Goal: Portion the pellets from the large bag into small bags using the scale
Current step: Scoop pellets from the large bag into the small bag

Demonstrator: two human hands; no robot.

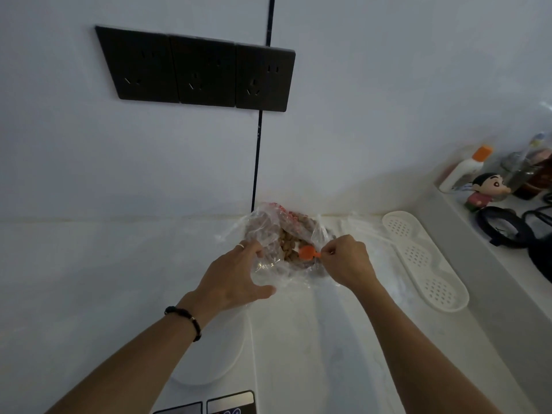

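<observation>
Large clear plastic bag (270,234) sits on the white counter (119,264) against the wall, mouth open toward me. Inside: a heap of brown pellets (288,245), too many to count. Red print shows on the far side of the bag.

One orange scoop (307,253), bowl down in the pellets, short handle pointing right.

My left hand (236,276) reaches forward, fingers spread and lightly curved, thumb stretched out along the near edge of the plastic; it holds the bag's left rim open. One ring on a finger, one dark bead bracelet (185,319) on that wrist.

My right hand (348,259) is curled, thumb and fingertips pinching the end of the scoop's handle. Wrist bent, forearm coming in from lower right.

Scale (218,351): one, white, with a round platter, right under my left forearm, near side of the bag. Its display at the bottom edge is cut off; reading not legible.

Right of the bag: some flat clear plastic (363,225), count unclear. Beyond it one long white perforated tray (424,261).

Ledge at right: one white bottle with orange cap (464,171), one cartoon figurine (485,191), jars and dark items, blurred.

Wall: three black outlets (200,70) in a row.
</observation>
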